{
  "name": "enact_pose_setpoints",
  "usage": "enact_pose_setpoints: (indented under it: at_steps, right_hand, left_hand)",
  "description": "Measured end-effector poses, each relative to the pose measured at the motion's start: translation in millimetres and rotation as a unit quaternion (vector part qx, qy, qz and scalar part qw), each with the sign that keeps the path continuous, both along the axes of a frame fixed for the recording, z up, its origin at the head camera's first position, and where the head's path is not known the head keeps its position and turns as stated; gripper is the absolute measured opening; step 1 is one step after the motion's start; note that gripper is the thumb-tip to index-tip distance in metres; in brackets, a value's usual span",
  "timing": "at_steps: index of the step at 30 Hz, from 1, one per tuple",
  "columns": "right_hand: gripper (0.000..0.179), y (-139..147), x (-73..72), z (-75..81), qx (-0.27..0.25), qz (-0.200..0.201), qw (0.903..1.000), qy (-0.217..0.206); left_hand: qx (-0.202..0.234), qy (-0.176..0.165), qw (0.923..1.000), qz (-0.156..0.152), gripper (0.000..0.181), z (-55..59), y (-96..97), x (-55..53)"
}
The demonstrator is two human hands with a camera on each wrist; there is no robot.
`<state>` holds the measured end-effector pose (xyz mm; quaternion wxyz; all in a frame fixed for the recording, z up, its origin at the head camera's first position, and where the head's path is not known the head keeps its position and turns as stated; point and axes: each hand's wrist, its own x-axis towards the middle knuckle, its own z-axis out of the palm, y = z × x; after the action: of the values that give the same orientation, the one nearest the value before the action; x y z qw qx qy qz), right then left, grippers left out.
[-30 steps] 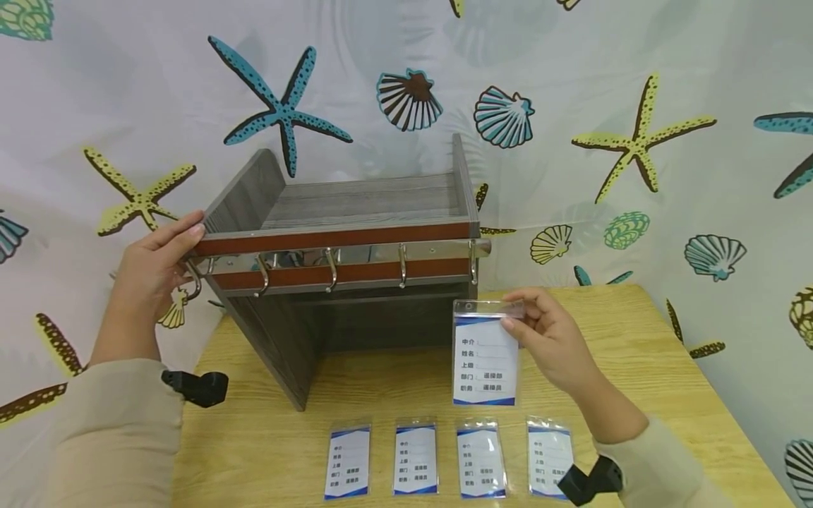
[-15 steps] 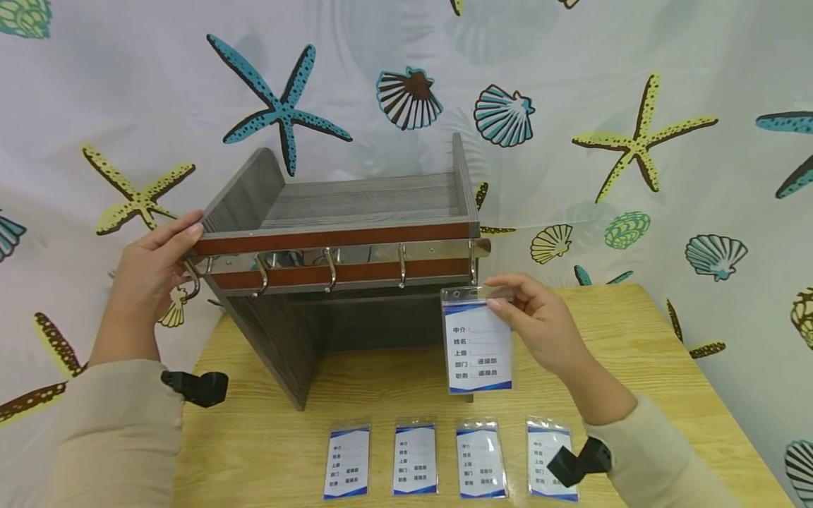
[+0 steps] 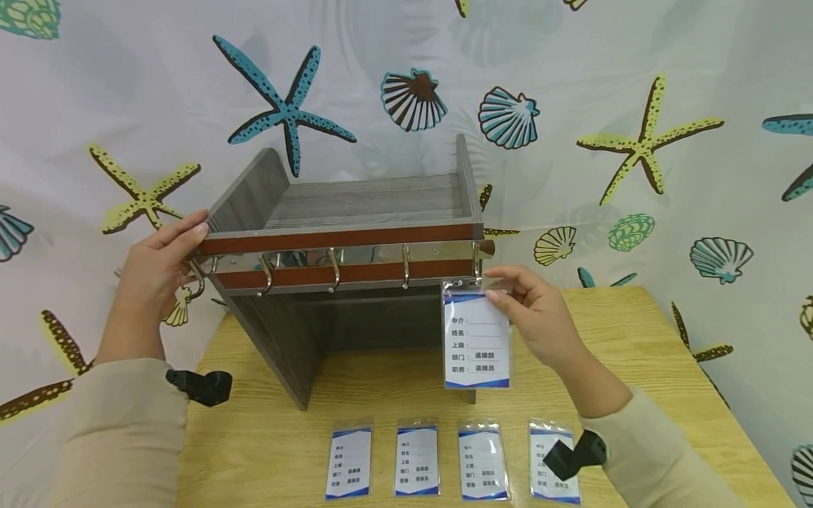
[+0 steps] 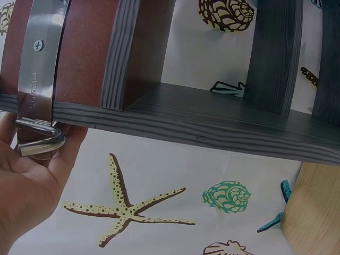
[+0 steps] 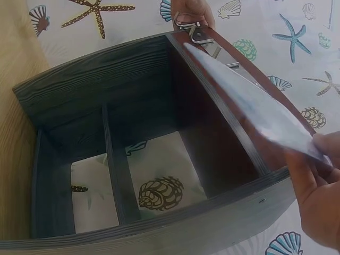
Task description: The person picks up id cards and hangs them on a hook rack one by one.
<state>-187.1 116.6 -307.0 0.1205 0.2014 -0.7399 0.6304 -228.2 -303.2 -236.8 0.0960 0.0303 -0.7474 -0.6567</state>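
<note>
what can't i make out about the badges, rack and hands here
- Whether the held badge is on the end hook: head view, contact too small.
- Part of the rightmost table badge: head view, behind the wrist camera.
- Held badge's print: right wrist view, blurred and steeply slanted.
- Left hand fingertips: left wrist view, behind the rack.
- Part of the right hand: right wrist view, cut by the right edge.

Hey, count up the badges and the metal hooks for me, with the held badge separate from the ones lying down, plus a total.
Badge in the right hand: 1
Badges lying on the table: 4
Metal hooks along the front of the rack: 5
Total: 10
</note>
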Motion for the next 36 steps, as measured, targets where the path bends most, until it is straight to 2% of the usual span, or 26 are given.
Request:
enact_pose_setpoints:
  at_steps: [5,10,20,23,32,36]
  right_hand:
    - [0.022,-2.4,0.2,1.9,-0.012,-0.014,0.9992,-0.034]
    - [0.022,-4.5,0.7,2.1,-0.014,-0.033,0.9982,-0.048]
    - [0.021,-3.9,-1.1,1.6,0.033,-0.056,0.9965,-0.052]
    - [0.021,-3.1,-3.6,0.0,0.050,-0.057,0.9962,-0.044]
    - [0.017,-0.1,-12.1,-4.4,0.086,-0.058,0.9945,0.019]
    - [0.016,0.8,-14.6,-4.7,0.086,-0.056,0.9945,0.023]
  left_hand:
    - [-0.002,0.002,1.0000,0.002,0.054,0.1,0.0,-0.6]
    - [0.000,0.007,1.0000,-0.001,0.054,0.0,-0.7,-0.4]
    - [0.011,0.012,0.9999,-0.003,0.054,-2.2,-0.6,0.1]
    - [0.009,0.010,0.9999,0.000,0.054,-2.5,-1.1,0.2]
    - [0.000,0.007,0.9999,0.008,0.053,-2.0,0.2,-0.1]
    - [0.004,0.008,1.0000,0.003,0.053,-0.9,0.9,-0.3]
